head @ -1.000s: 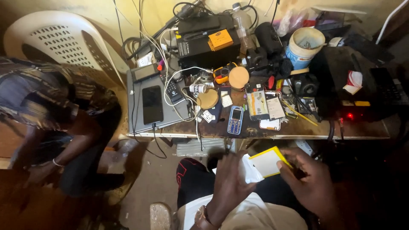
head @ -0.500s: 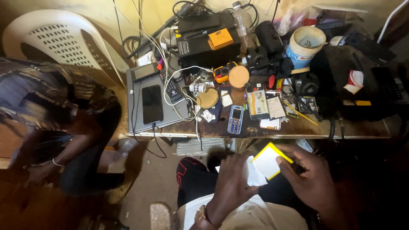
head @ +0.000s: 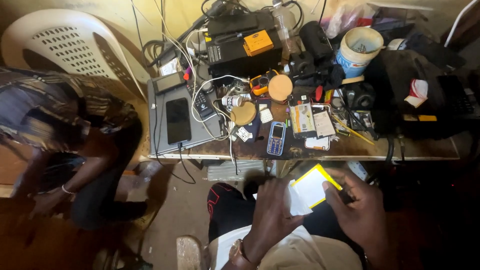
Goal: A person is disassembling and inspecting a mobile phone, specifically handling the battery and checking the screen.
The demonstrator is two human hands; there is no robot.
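Note:
Over my lap, both hands hold a small flat white card with a yellow edge [head: 314, 186]. My left hand [head: 272, 212] grips its left side, where a white paper flap hangs down. My right hand [head: 356, 205] pinches its right edge with thumb and fingers. The card is tilted, its upper corner pointing toward the table edge [head: 350, 156]. A watch sits on my left wrist.
The cluttered table holds a grey laptop [head: 162, 135] with a black phone [head: 178, 120] on it, a blue keypad phone [head: 275, 138], cables, a black box with an orange label [head: 258, 42] and a white bucket [head: 358, 49]. Another person [head: 65, 130] crouches at left before a white plastic chair [head: 55, 42].
The card has tilted and shifted slightly in my hands; my right hand has moved up along its right edge. The person at left has barely moved.

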